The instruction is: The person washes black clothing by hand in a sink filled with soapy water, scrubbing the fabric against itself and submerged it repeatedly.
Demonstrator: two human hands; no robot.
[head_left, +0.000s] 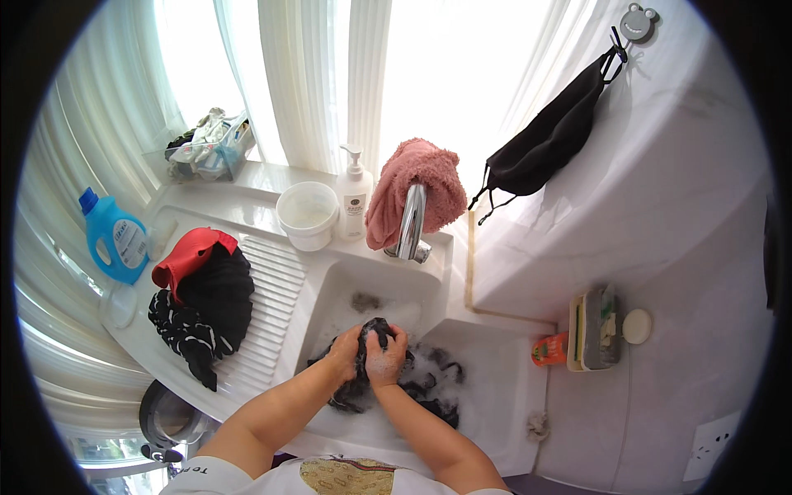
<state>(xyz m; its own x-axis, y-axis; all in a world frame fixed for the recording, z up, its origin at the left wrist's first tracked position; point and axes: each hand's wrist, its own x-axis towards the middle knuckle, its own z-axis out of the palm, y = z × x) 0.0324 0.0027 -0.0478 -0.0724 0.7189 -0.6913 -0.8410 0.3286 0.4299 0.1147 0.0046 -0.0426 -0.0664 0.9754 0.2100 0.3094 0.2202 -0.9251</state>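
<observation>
Both of my hands are over the white sink [503, 355], closed on a wet black cloth [375, 330] streaked with suds. My left hand [346, 351] grips its left side, and my right hand [386, 359] wraps its right side, foam on the back of the hand. More black fabric [437, 384] lies in the soapy water to the right and below my hands. What kind of garment the cloth is, I cannot tell.
Left of the sink, a ribbed washboard [272, 285] bears black and red clothes [210, 285]. A blue detergent bottle [118, 235], white tub [308, 216] and pump bottle [354, 198] stand around it. A pink towel [419, 177] drapes the faucet [412, 223]. A wall-mounted holder [596, 330] hangs at right.
</observation>
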